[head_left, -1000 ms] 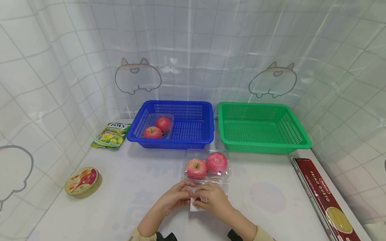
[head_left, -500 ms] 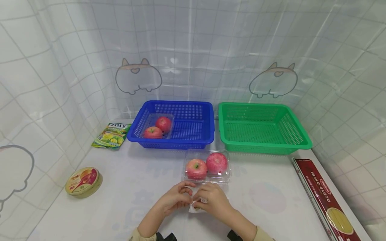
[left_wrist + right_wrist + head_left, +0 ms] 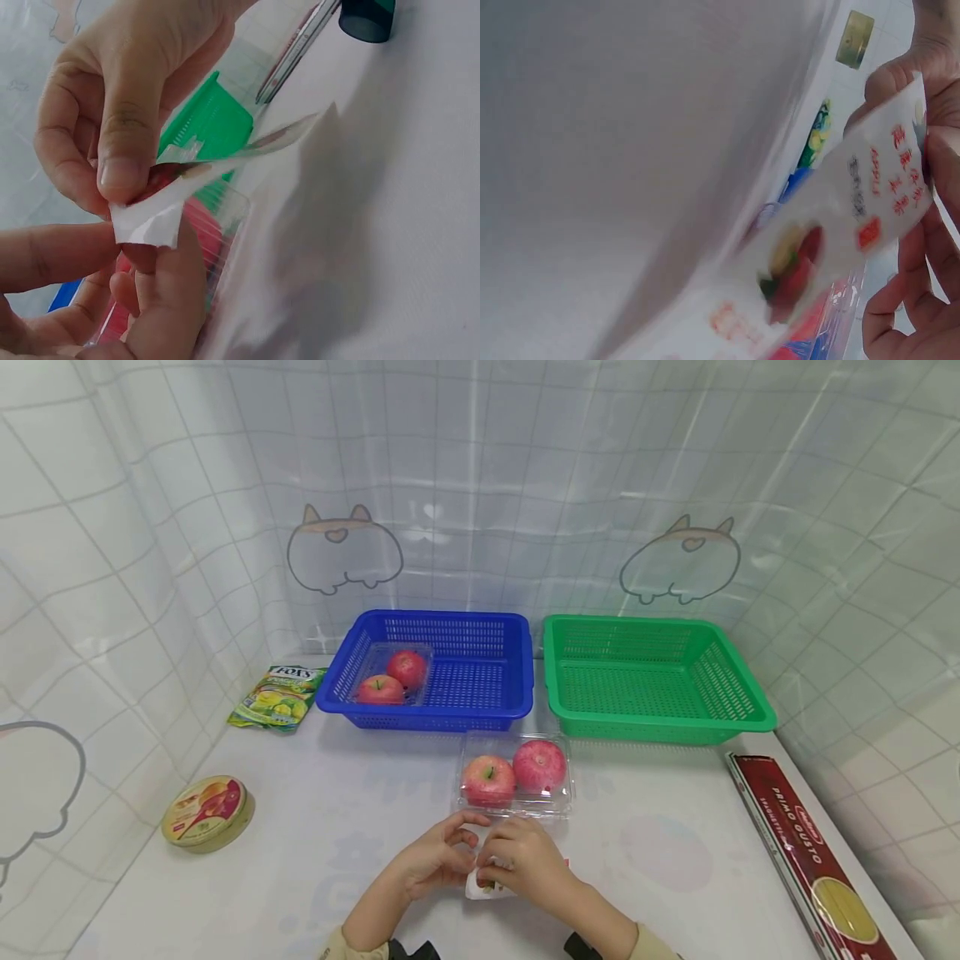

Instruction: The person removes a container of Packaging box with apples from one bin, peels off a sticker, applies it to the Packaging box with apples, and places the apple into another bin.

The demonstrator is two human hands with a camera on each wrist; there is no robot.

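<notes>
White worktop [image 3: 300,827], two baskets at the back. Both hands pinch a small sticker label [image 3: 480,885] just in front of the clear apple box [image 3: 514,774]: left hand [image 3: 435,860], right hand [image 3: 525,862]. Looks mid-peel; next needs a steady pull.

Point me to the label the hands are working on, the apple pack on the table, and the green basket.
label [image 3: 870,199]: right wrist view, its printed white face.
apple pack [image 3: 514,768]: head view, clear lid between the two apples.
green basket [image 3: 660,725]: head view, its front wall.
</notes>
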